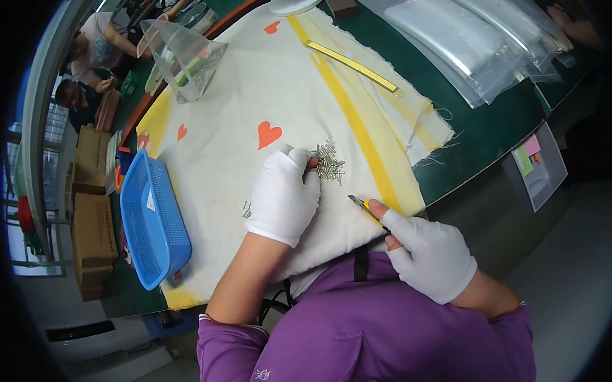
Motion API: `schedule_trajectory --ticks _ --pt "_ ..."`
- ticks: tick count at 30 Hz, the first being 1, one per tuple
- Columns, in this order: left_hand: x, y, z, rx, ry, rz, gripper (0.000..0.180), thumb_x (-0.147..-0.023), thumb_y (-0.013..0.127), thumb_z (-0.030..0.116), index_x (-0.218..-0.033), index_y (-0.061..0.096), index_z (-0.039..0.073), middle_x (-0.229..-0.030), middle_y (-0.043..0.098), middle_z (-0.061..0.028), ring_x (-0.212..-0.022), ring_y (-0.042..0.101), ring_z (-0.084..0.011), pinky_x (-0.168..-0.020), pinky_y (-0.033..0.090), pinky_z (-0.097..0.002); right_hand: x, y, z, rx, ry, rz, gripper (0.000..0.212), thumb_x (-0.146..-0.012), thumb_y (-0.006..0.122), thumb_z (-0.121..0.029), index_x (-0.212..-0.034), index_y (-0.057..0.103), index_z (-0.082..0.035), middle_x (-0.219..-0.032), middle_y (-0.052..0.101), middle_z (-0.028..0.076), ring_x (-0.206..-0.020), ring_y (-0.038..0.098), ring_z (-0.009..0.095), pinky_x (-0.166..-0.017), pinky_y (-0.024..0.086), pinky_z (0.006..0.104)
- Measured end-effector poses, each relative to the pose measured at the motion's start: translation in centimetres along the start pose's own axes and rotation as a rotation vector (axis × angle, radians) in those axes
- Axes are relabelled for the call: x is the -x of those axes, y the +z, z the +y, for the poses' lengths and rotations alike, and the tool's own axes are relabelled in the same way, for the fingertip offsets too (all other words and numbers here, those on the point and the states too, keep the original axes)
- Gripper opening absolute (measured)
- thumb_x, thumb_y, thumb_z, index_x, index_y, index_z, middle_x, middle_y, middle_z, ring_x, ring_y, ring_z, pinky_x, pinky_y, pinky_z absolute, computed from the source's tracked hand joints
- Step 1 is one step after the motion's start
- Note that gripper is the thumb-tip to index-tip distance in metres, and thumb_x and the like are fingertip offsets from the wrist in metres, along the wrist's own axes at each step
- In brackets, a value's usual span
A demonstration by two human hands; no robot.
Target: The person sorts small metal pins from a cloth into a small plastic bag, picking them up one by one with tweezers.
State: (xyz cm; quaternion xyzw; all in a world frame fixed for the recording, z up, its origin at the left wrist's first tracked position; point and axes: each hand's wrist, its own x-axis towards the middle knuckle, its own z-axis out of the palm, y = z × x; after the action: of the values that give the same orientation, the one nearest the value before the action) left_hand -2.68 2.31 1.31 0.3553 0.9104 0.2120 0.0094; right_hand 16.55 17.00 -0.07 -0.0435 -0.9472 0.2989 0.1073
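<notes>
Small metal pins (pixel 330 163) lie in a loose heap right at the bent fingers (pixel 312 163) of the gloved left hand (pixel 283 198); whether those fingers pinch one cannot be told. To the right of the heap and nearer the body, the gloved right hand (pixel 435 256) has its fingers closed around a yellow-and-black knife (pixel 369 206), blade apart from the pins. A few more pins lie left of the left fingers, on the same white cloth (pixel 220 141). Farther left of them is a blue basket (pixel 173 217). Well beyond the fingers are a yellow strip (pixel 354 68), a clear container (pixel 195 83) and, on the green worktop (pixel 487 130), plastic bags (pixel 453 41).
</notes>
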Motion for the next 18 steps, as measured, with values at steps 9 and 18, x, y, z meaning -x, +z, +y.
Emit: schedule_trajectory --ticks 9,18 --pt "2.9 0.6 1.0 0.287 -0.003 0.161 0.021 -0.08 0.064 -0.006 -0.1 0.065 0.001 -0.093 0.063 -0.0168 -0.087 0.063 -0.0346 -0.074 0.052 -0.0411 -0.5 -0.4 -0.2 -0.002 0.031 -0.065 0.051 -0.088 0.059 -0.011 -0.139 0.057 -0.016 -0.077 0.063 0.009 -0.065 0.064 0.026 -0.06 0.054 0.0387" --pt "2.4 0.3 1.0 0.093 0.124 0.095 0.014 -0.081 0.068 0.0 -0.094 0.065 0.004 -0.089 0.062 -0.0154 -0.079 0.062 -0.0338 -0.069 0.051 -0.0423 -0.5 -0.4 -0.5 0.005 0.073 -0.075 0.049 -0.088 0.059 -0.013 -0.136 0.059 -0.018 -0.076 0.063 0.009 -0.064 0.064 0.028 -0.061 0.054 0.0393"
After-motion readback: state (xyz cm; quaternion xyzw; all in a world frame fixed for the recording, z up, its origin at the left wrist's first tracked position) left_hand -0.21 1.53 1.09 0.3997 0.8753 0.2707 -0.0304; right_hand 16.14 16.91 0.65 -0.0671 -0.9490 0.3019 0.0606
